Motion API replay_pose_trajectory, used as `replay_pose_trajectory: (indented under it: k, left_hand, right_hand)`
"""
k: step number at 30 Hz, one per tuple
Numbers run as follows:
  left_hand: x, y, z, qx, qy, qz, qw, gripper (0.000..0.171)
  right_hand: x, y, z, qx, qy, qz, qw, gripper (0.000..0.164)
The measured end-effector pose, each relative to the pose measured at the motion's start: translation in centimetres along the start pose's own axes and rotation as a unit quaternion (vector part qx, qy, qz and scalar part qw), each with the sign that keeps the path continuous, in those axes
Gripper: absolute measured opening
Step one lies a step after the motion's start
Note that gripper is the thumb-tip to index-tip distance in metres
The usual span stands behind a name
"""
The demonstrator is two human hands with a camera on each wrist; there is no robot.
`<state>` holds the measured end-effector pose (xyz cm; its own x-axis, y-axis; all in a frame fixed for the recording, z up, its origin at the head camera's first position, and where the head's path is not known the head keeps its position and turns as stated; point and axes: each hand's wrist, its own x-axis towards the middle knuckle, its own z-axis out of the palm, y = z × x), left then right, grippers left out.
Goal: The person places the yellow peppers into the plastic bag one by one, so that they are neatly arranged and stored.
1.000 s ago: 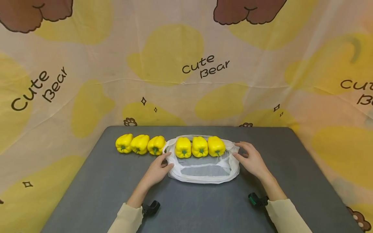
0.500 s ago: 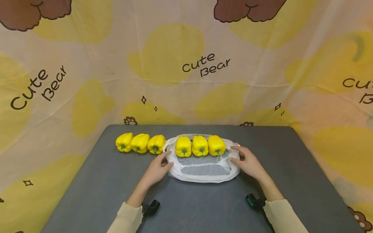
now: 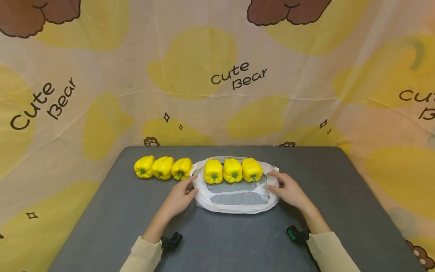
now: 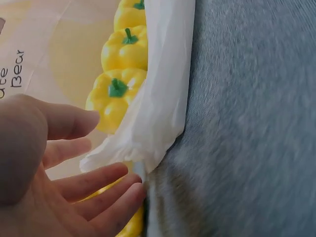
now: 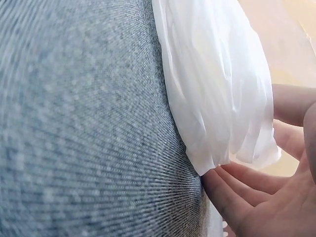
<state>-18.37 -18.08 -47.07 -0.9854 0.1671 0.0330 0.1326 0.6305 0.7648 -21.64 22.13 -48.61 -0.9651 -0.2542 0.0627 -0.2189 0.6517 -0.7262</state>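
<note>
Head view: a dark grey table [image 3: 231, 243] stands before a cloth backdrop [image 3: 204, 109] with yellow patches and the words "Cute Bear". On it sits a white bag [image 3: 238, 208], its mouth spread wide and its rim rolled. Three yellow peppers inside the bag [image 3: 232, 170] form a row from 11 to 1 o'clock, green stems facing 6 o'clock. Three more yellow peppers [image 3: 162, 168] lie outside, toward 9 to 10 o'clock, the nearest beside the rim. The left hand [image 3: 177, 197] is at the bag's 9 o'clock, thumb and fingers apart, fingertips at the rim. The right hand [image 3: 290, 190] is at 3 o'clock, thumb and index finger reaching over the rim.

Left wrist view: the hand fills 7 to 8 o'clock, fingers relaxed and spread wide, the crumpled bag edge near them. Pepper tops show at 11 o'clock above the bag's wall; more yellow, partly hidden, shows behind the fingers at 6 o'clock.

Right wrist view: the bag hangs from 12 o'clock to the centre. At 4 o'clock the hand holds its edge, thumb behind, other fingers under the near side.
</note>
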Motion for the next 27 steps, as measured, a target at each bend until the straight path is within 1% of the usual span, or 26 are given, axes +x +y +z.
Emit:
replay_pose_trajectory:
  k: [7,10,12,17,19,21,25,27]
  left_hand:
    - [-0.4,0.8,-1.9,0.053,-0.014,-0.003,0.9985,0.049]
    - [-0.4,1.1,-3.0,0.065,-0.013,0.009,0.9977,0.046]
    - [-0.4,1.3,-3.7,0.072,-0.006,0.025,0.9971,0.043]
    - [-0.2,1.5,-5.6,0.082,0.028,0.060,0.9944,0.037]
    - [-0.1,1.5,-6.3,0.081,0.036,0.063,0.9940,0.036]
    - [0.0,1.3,-7.1,0.078,0.036,0.062,0.9943,0.037]
    - [0.3,0.7,-8.6,0.075,0.037,0.060,0.9946,0.039]
    - [0.4,0.2,-9.3,0.073,0.045,0.064,0.9943,0.038]
  right_hand:
    - [0.1,0.1,0.1,-0.004,0.004,-0.013,1.000,0.055]
    - [0.1,0.1,0.1,-0.005,0.008,-0.015,1.000,0.054]
    - [0.1,0.1,0.1,-0.008,0.008,-0.015,1.000,0.054]
    - [-0.2,0.0,0.0,-0.005,0.006,-0.005,1.000,0.056]
    - [-0.2,-0.1,0.0,-0.002,0.007,-0.001,1.000,0.056]
    - [-0.2,-0.1,0.0,-0.003,0.008,-0.002,1.000,0.056]
    - [-0.2,-0.1,0.1,-0.003,0.005,-0.009,1.000,0.055]
    - [-0.1,-0.1,0.1,-0.005,0.005,-0.010,1.000,0.055]
